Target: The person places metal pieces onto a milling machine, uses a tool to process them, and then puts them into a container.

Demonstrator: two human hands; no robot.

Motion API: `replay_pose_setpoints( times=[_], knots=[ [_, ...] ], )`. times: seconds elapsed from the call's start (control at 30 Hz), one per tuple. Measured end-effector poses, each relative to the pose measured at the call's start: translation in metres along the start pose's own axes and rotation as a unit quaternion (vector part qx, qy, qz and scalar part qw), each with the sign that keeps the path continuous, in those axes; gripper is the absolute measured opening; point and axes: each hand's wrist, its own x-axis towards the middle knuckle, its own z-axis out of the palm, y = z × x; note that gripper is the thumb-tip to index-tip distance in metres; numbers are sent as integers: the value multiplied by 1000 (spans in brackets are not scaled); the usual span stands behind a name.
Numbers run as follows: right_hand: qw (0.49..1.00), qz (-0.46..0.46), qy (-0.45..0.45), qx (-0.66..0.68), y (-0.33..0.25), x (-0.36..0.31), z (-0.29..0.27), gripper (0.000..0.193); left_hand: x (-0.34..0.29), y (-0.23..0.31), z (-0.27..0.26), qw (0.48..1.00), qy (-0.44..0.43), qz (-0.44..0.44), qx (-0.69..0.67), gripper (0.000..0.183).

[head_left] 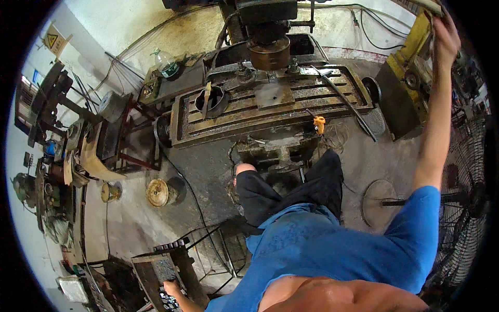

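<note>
My right hand (445, 37) is raised high at the right edge, its fingers around the end of a pale bar (426, 5); most of the bar lies outside the view. My left hand (172, 287) is down at lower left, at a metal tray (146, 273) with small metal pieces (169, 301) in it. Its fingers are too small and partly hidden to read. Before me stands a machine with a slotted table (239, 117). A flat square plate (274, 95) rests on that table, below a round brown machine head (269, 53).
On the table are a round black container with a brush (207, 96) and a long metal bar (349, 104) over its right edge. An orange switch (319, 124) hangs in front. A large fan (462, 208) stands right; a tin (157, 192) and cable (195, 195) lie left.
</note>
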Motion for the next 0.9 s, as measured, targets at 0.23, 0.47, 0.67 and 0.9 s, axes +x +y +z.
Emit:
replay_pose_setpoints(
  times=[0.23, 0.47, 0.67, 0.9],
  knots=[
    [826, 462, -310, 93, 19, -301, -10, 37, 6, -6, -9, 943, 147, -41, -294, 26],
    [637, 704, -248, 191, 63, -473, 50, 41, 20, 39, -115, 492, 23, -23, -870, 25],
    [753, 581, -231, 203, 58, -504, 74, 16, 17, 123, -146, 354, -131, 80, -923, 22],
    [729, 535, -304, 299, -1, -350, 56, 41, -3, 196, -126, 254, -85, -11, -963, 33]
  ],
)
